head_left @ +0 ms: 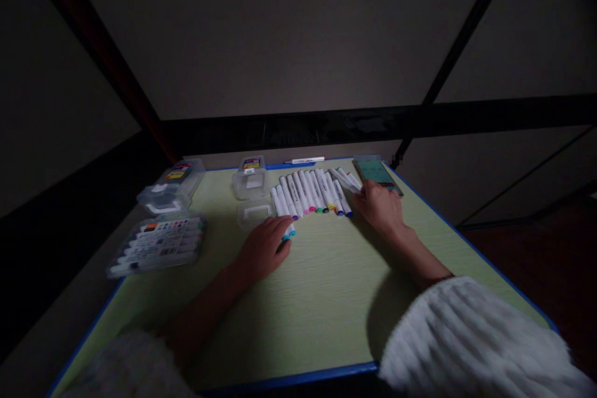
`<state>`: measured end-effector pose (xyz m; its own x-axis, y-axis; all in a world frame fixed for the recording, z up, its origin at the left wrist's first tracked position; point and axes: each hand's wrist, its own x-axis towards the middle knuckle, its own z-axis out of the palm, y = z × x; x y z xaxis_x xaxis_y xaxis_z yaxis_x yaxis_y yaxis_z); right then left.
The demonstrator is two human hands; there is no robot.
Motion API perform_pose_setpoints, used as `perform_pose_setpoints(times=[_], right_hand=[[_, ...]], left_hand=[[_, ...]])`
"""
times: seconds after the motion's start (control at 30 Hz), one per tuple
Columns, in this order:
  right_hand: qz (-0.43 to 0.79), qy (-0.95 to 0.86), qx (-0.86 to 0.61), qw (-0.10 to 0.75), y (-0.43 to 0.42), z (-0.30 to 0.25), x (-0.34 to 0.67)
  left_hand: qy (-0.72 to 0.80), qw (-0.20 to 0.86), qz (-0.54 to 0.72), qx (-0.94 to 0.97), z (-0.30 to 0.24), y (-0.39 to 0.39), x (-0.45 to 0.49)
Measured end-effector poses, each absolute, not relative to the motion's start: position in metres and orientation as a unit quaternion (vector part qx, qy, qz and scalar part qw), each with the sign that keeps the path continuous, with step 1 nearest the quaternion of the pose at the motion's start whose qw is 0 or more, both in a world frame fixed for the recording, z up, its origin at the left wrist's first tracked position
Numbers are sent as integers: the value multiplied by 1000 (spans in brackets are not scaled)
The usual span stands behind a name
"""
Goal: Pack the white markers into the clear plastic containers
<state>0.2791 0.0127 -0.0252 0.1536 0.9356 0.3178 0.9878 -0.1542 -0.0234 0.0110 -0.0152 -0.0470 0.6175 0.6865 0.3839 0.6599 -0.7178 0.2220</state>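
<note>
Several white markers (308, 189) with coloured ends lie side by side in a row across the table. At the row's left end is my left hand (265, 247), its fingers stretched over the blue-ended markers and its thumb apart from them. My right hand (382, 206) is at the row's right end, fingers closed on a white marker (351, 184) that lies slanted among other markers. The fingertips partly hide that marker's near end. Just beyond my right hand is a phone (374, 172) with a lit screen.
A full clear marker case (161, 242) lies at the left. Behind it stands an open clear plastic box (175, 183); a smaller open box (252, 181) is left of the row. One more marker (305, 161) lies along the back edge. The table (317, 323) has a blue rim.
</note>
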Motion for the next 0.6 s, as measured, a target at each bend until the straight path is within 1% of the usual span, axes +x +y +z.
perform_pose_setpoints(times=[0.07, 0.17, 0.27, 0.33, 0.43, 0.6], right_hand=[[-123, -640, -746, 135, 12, -23, 279], [-147, -648, -719, 203, 10, -21, 277], [-172, -673, -666, 272, 5, -21, 269], [-180, -705, -618, 297, -2, -21, 259], [-186, -765, -537, 302, -13, -21, 239], [-199, -821, -455, 283, -24, -23, 216]], left_hand=[[372, 30, 225, 900, -47, -15, 11], [360, 33, 218, 907, -48, -14, 11], [360, 40, 212, 908, -48, -13, 11], [363, 43, 211, 907, -48, -13, 11], [366, 45, 209, 906, -47, -14, 11], [367, 50, 238, 898, -48, -15, 13]])
